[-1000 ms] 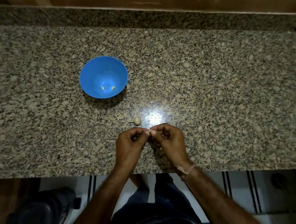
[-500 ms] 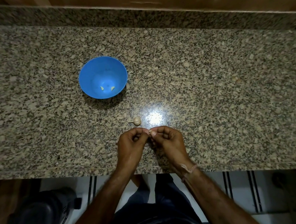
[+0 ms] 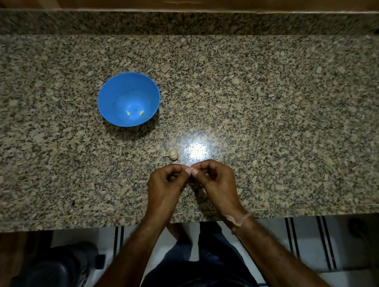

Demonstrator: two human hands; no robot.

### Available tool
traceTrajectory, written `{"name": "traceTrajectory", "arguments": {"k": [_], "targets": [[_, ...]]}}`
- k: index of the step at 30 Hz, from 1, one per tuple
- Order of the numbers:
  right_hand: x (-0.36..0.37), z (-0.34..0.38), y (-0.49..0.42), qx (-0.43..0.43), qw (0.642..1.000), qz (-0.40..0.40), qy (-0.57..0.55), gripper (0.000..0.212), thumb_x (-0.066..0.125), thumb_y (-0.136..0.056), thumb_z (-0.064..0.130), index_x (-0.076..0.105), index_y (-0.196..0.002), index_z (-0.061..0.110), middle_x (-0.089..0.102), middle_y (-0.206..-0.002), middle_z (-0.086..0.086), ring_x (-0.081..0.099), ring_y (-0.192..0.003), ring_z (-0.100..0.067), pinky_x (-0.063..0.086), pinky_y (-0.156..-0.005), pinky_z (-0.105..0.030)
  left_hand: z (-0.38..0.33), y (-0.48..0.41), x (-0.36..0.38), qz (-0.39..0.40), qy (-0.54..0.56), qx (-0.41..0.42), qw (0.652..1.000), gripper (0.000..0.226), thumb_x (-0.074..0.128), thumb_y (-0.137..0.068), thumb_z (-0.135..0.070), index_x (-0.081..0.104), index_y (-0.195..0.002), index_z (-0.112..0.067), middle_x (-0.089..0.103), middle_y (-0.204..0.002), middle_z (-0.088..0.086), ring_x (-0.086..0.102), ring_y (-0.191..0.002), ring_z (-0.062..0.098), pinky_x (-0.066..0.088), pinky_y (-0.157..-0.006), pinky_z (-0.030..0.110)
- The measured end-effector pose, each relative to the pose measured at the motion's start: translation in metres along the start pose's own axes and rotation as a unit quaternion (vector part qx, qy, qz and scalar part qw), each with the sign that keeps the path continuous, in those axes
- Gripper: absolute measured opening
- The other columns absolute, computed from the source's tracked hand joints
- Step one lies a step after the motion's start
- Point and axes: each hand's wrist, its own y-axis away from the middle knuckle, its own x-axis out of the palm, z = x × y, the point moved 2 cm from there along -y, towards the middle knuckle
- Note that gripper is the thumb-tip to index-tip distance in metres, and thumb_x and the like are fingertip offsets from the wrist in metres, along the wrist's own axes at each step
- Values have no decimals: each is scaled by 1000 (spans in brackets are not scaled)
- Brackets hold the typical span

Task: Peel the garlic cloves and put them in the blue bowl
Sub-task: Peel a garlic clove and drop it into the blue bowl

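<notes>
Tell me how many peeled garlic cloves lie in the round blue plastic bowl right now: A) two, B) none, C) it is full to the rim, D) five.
A: two pale peeled garlic cloves lie on the bottom of the round blue plastic bowl, with nothing else in it.

Polished speckled granite counter (image 3: 271,115), smooth glossy plastic blue bowl (image 3: 113,92), papery-skinned garlic bulb (image 3: 173,154).

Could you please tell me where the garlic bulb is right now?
In the head view, the garlic bulb lies on the counter just beyond the left hand, right of the blue bowl.
</notes>
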Motion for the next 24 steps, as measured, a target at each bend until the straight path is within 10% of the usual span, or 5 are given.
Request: {"name": "traceTrajectory", "arguments": {"k": [8,16,21,24], "targets": [[0,-3,3,71,996,14,-46,5,77,-93,8,79,-98,7,80,-94,-9,77,-95,-31,61,-93,-54,7,-2,-1,-3,-87,34,996,5,72,-95,-18,77,-94,-20,77,-83,-8,72,-80,4,58,-74,23],[1,8,1,-159,968,6,194,9,74,-93,5,77,-92,13,73,-85,5,70,-82,-9,57,-73,-28,16,-4,10,9,129,-156,979,22,68,-97,-11,79,-78,-15,72,-73,5,60,-70,17,46,-61,29],[4,-3,3,179,970,34,-161,4,75,-92,1,76,-91,-3,75,-82,-16,68,-75,-27,59,-76,-40,1,-4,1,-44,-228,126,964,13,69,-93,-12,69,-82,-18,66,-76,-9,62,-75,10,48,-65,26],[2,-8,1,138,985,37,-99,5,77,-92,7,78,-89,2,77,-84,-16,72,-80,-35,62,-79,-44,2,-4,0,-11,-249,149,957,16,67,-93,-11,66,-80,-19,63,-74,-9,57,-72,8,43,-62,27]]}}
